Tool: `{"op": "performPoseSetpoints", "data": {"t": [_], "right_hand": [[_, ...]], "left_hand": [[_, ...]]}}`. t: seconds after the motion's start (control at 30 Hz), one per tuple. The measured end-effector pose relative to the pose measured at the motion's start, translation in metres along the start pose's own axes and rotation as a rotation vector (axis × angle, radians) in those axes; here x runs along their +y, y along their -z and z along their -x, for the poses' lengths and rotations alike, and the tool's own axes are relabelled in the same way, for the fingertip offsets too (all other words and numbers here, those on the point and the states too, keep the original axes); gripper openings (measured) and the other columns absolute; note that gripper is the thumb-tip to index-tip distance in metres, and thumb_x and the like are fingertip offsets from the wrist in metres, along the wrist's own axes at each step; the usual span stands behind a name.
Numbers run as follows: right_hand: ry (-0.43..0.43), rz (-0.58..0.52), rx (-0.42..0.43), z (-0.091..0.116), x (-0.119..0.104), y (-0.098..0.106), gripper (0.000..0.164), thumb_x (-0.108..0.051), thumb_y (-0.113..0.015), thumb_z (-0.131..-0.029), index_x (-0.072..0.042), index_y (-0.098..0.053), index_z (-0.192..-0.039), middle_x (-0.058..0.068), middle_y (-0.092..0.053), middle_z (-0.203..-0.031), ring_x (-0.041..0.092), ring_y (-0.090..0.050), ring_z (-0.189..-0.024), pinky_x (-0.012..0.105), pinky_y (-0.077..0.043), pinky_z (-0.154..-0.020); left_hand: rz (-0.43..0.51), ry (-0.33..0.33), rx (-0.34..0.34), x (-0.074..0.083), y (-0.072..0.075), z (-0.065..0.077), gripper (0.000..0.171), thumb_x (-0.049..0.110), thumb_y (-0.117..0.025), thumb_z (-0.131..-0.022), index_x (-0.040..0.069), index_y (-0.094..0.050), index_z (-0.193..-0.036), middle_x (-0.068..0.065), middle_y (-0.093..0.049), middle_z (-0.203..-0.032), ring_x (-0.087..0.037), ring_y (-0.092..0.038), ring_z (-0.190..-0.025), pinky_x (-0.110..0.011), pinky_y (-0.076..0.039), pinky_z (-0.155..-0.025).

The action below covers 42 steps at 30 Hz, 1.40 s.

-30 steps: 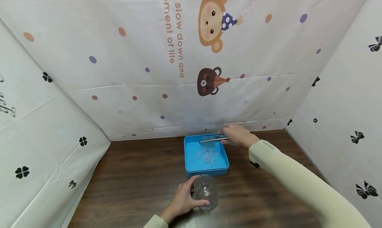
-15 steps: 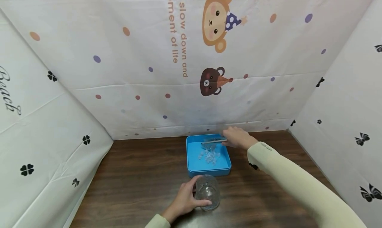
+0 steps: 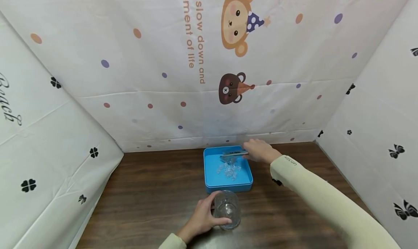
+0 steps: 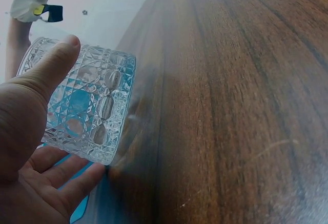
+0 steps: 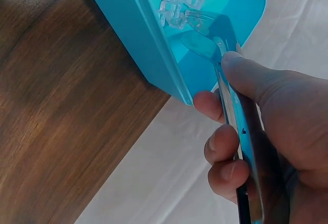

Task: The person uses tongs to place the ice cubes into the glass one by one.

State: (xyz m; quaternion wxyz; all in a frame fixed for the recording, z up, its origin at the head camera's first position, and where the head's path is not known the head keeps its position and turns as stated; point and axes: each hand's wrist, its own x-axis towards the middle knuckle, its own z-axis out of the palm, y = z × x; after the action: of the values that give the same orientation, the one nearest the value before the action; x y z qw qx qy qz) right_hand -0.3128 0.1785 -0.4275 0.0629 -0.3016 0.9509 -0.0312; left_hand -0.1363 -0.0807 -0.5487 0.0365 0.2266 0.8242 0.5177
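Observation:
My left hand point(image 3: 202, 218) grips a clear cut-glass tumbler point(image 3: 227, 209) standing on the table; in the left wrist view the thumb lies along its patterned side. Farther back, several clear ice-like cubes point(image 3: 232, 172) lie heaped in a shallow blue tray point(image 3: 228, 187). Over the tray's far right side, my right hand point(image 3: 259, 150) holds metal serving tongs point(image 3: 233, 153). The right wrist view shows thumb and fingers round the handles, with a forked tip point(image 5: 207, 21) right at the cubes point(image 5: 177, 6) and a spoon-shaped tip point(image 5: 200, 44) beside it, the two tips slightly apart.
The dark wood table point(image 3: 150, 191) meets a printed white cloth wall point(image 3: 156, 115) just behind the tray. Similar cloth walls rise at left point(image 3: 58, 162) and right point(image 3: 369, 140). The tumbler stands close in front of the tray's near wall.
The tongs have dipped a little toward the cubes, and their two arms look closer together. The left hand keeps its hold on the tumbler; the head view has shifted slightly.

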Motion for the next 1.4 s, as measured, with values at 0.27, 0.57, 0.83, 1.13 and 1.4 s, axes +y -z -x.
{"op": "performPoseSetpoints", "data": {"t": [0.27, 0.57, 0.83, 1.13, 1.4], "right_hand": [[-0.021, -0.022, -0.015, 0.000, -0.003, 0.002, 0.015, -0.022, -0.074, -0.097, -0.008, -0.068, -0.093, -0.001, -0.052, -0.068, 0.015, -0.053, -0.058, 0.028, -0.043, -0.051], [-0.014, -0.018, -0.012, 0.001, -0.004, 0.001, 0.013, -0.020, -0.073, -0.098, -0.008, -0.069, -0.095, -0.002, -0.053, -0.067, 0.014, -0.052, -0.057, 0.028, -0.043, -0.051], [-0.011, 0.026, 0.002, 0.001, -0.005, 0.001, 0.012, -0.020, -0.073, -0.098, -0.008, -0.073, -0.099, -0.002, -0.054, -0.069, 0.015, -0.052, -0.058, 0.029, -0.043, -0.051], [-0.024, 0.062, 0.048, 0.005, 0.000, 0.001, 0.021, -0.023, -0.071, -0.099, -0.007, -0.075, -0.114, -0.002, -0.059, -0.072, 0.013, -0.052, -0.057, 0.027, -0.043, -0.048], [-0.036, 0.030, 0.095, 0.011, 0.006, 0.004, 0.028, -0.025, -0.069, -0.101, -0.009, -0.074, -0.123, -0.003, -0.052, -0.062, 0.014, -0.049, -0.051, 0.027, -0.036, -0.043]], "left_hand": [[-0.015, 0.005, -0.002, 0.000, 0.000, -0.001, 0.079, 0.040, -0.093, -0.076, 0.015, -0.055, -0.141, -0.005, -0.068, -0.125, -0.017, -0.069, -0.108, -0.023, -0.058, -0.083], [-0.012, 0.021, -0.008, 0.000, 0.001, -0.001, 0.080, 0.041, -0.092, -0.076, 0.014, -0.055, -0.142, -0.006, -0.068, -0.125, -0.017, -0.069, -0.108, -0.023, -0.058, -0.082], [0.001, 0.018, -0.011, 0.000, 0.001, -0.001, 0.080, 0.039, -0.093, -0.076, 0.014, -0.055, -0.141, -0.006, -0.068, -0.125, -0.018, -0.069, -0.108, -0.023, -0.058, -0.083], [0.031, 0.012, -0.023, 0.000, 0.001, -0.001, 0.078, 0.035, -0.093, -0.076, 0.015, -0.055, -0.141, -0.006, -0.068, -0.125, -0.018, -0.069, -0.109, -0.024, -0.058, -0.084], [0.038, 0.000, -0.021, -0.001, 0.001, -0.001, 0.078, 0.035, -0.093, -0.076, 0.015, -0.056, -0.141, -0.006, -0.068, -0.125, -0.018, -0.069, -0.109, -0.025, -0.059, -0.085]]}}
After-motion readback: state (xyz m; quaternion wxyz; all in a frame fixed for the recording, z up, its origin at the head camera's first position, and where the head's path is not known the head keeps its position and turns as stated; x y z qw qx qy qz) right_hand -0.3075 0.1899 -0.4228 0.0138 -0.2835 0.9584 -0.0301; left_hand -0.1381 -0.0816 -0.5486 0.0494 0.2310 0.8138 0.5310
